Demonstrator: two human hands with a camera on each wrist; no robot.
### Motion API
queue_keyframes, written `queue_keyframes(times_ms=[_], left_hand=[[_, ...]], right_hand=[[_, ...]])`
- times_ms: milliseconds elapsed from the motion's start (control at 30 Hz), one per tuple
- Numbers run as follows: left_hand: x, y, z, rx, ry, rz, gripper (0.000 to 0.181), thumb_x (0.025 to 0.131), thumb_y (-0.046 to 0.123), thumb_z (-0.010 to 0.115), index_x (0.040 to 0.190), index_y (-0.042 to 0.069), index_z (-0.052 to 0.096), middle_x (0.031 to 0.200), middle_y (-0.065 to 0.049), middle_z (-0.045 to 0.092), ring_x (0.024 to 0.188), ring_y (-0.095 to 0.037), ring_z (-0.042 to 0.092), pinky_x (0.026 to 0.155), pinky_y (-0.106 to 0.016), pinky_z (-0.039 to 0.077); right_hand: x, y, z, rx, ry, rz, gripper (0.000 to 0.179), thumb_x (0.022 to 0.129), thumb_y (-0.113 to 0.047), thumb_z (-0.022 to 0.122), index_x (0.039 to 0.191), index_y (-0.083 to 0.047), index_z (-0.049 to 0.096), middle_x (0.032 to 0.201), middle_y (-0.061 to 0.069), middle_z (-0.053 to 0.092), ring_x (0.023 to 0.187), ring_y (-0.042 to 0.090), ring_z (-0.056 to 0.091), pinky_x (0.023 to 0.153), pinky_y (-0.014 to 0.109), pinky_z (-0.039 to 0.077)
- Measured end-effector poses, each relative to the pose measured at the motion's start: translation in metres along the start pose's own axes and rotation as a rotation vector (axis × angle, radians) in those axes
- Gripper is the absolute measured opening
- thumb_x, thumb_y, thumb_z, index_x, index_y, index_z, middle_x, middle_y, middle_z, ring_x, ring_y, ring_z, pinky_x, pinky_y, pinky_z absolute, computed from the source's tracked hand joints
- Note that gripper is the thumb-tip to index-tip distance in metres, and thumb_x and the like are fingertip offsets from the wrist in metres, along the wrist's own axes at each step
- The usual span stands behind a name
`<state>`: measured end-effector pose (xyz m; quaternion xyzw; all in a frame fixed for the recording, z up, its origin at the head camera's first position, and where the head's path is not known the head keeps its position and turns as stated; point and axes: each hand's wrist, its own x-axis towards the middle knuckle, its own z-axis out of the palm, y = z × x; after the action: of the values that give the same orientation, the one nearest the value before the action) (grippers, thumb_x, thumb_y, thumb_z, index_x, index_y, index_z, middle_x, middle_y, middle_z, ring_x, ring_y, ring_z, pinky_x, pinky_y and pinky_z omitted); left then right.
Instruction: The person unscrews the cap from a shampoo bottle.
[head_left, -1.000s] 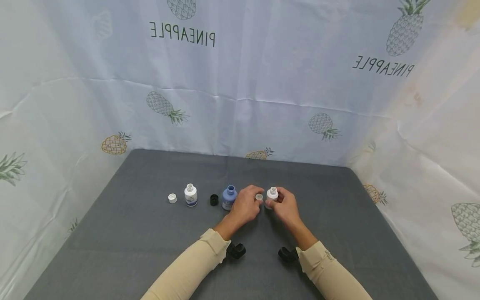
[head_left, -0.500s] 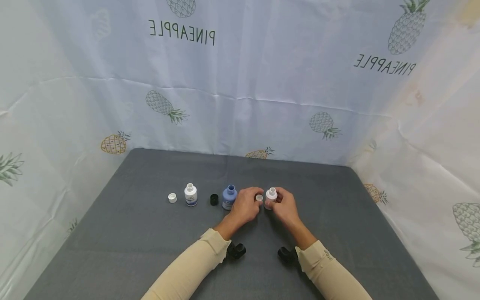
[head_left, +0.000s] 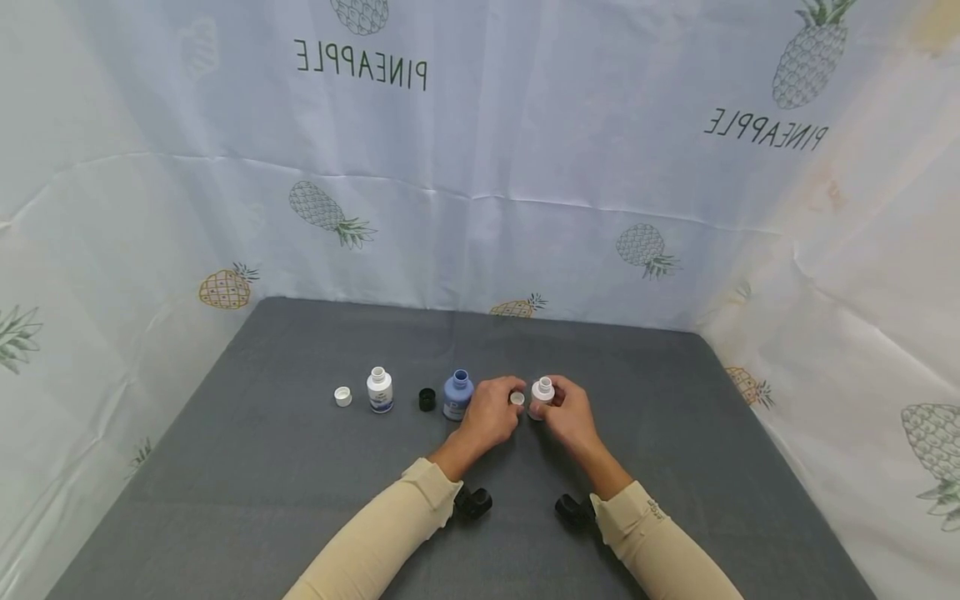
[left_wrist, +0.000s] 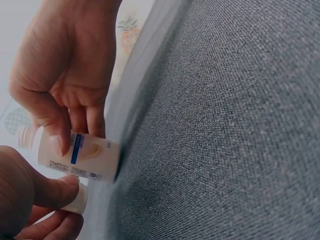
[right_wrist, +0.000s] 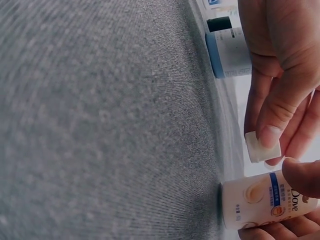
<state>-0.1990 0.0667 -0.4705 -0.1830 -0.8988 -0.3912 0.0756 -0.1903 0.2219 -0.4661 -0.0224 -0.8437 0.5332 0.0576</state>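
My left hand (head_left: pixel 490 410) pinches a small white cap (head_left: pixel 517 399) between thumb and fingers, hollow side up. Just right of it, my right hand (head_left: pixel 573 414) grips a white Dove bottle (right_wrist: pixel 257 199) around its body. That bottle stands upright with its neck uncovered, and its base meets the grey cloth. In the left wrist view, the left thumb and cap (left_wrist: pixel 77 202) are close beside the bottle's label side. Left of my left hand stands an uncapped blue bottle (head_left: pixel 455 397), partly covered by that hand in the head view.
A black cap (head_left: pixel 427 400) lies left of the blue bottle. Farther left are an open white bottle (head_left: pixel 380 392) and another white cap (head_left: pixel 342 397). Black wrist mounts (head_left: pixel 474 503) show at the sleeves. Pineapple-printed curtain (head_left: pixel 480 150) surrounds the grey table (head_left: pixel 262 467).
The cap in my left hand has come down slightly toward the table. The Dove bottle has shifted a little to the left in my right hand. The other bottles and caps stay put.
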Motion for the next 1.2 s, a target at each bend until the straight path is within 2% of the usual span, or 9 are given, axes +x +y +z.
queue_keyframes(times_ms=[267,667,933,1033,1200], left_hand=[[-0.0007,-0.0004,-0.0005,-0.006,-0.010,-0.011,0.028,0.090,0.002,0.078,0.117,0.008,0.074,0.114,-0.008,0.077,0.098,-0.022,0.072,0.088,-0.040,0.061],[-0.0020,-0.0015,-0.0007,0.021,-0.022,-0.023,0.026,0.089,0.000,0.076,0.114,0.008,0.075,0.110,-0.008,0.078,0.095,-0.023,0.072,0.086,-0.042,0.061],[-0.0017,-0.0026,-0.0007,0.054,-0.054,-0.047,0.026,0.088,0.001,0.078,0.113,0.008,0.076,0.109,-0.009,0.079,0.094,-0.023,0.072,0.085,-0.042,0.061],[-0.0020,-0.0029,-0.0009,0.065,-0.067,-0.056,0.026,0.087,0.001,0.078,0.113,0.008,0.076,0.109,-0.009,0.079,0.094,-0.024,0.071,0.086,-0.043,0.061],[-0.0015,-0.0034,-0.0001,0.084,-0.072,-0.052,0.028,0.086,0.000,0.077,0.112,0.008,0.077,0.110,-0.009,0.079,0.095,-0.025,0.072,0.087,-0.043,0.060]], right_hand=[[-0.0007,0.0003,0.0010,-0.016,0.008,-0.011,0.037,0.083,0.014,0.071,0.118,0.008,0.067,0.116,0.027,0.073,0.106,0.034,0.071,0.086,0.034,0.058],[-0.0021,0.0035,0.0013,0.002,-0.007,-0.023,0.041,0.086,0.014,0.069,0.126,0.007,0.065,0.124,0.028,0.071,0.113,0.037,0.069,0.092,0.040,0.058],[-0.0042,0.0020,-0.0011,0.017,-0.011,-0.030,0.046,0.084,0.014,0.072,0.129,0.007,0.063,0.126,0.028,0.070,0.113,0.038,0.069,0.092,0.038,0.061],[-0.0054,0.0022,-0.0030,0.027,-0.013,-0.039,0.048,0.084,0.014,0.073,0.131,0.008,0.061,0.128,0.030,0.068,0.117,0.041,0.068,0.098,0.046,0.060],[-0.0061,0.0010,-0.0076,0.032,-0.017,-0.041,0.054,0.085,0.014,0.073,0.136,0.006,0.058,0.137,0.028,0.065,0.130,0.042,0.063,0.113,0.055,0.050]])
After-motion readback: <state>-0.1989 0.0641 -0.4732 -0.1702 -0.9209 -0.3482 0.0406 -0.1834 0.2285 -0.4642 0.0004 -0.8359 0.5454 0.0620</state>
